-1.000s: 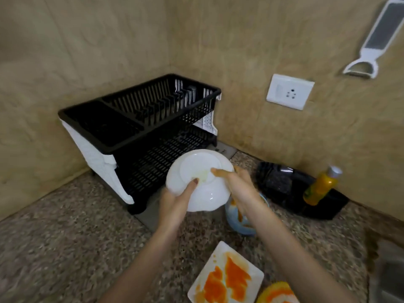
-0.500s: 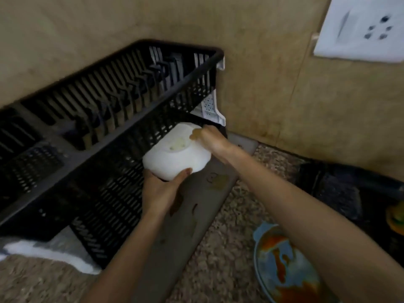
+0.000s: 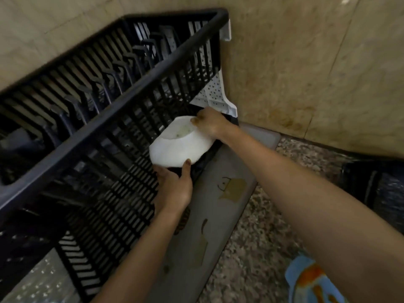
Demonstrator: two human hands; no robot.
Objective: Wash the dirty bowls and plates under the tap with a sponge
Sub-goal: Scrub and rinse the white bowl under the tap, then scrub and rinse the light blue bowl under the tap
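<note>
A white bowl hangs upside down at the right end of the lower tier of a black two-tier dish rack. My left hand holds its near rim from below, thumb up on the outside. My right hand grips the far rim from the right. A pale smear shows on the bowl's base. At the bottom right, a blue bowl with orange sauce stains sits on the counter, partly hidden by my right forearm.
A grey drain tray lies under the rack and sticks out to the right. The speckled stone counter runs to tiled walls behind. A dark object lies at the right edge.
Both hands carried the white bowl from above the counter forward and down into the rack's lower tier. The view closed in on the rack; the stained square plate is out of sight.
</note>
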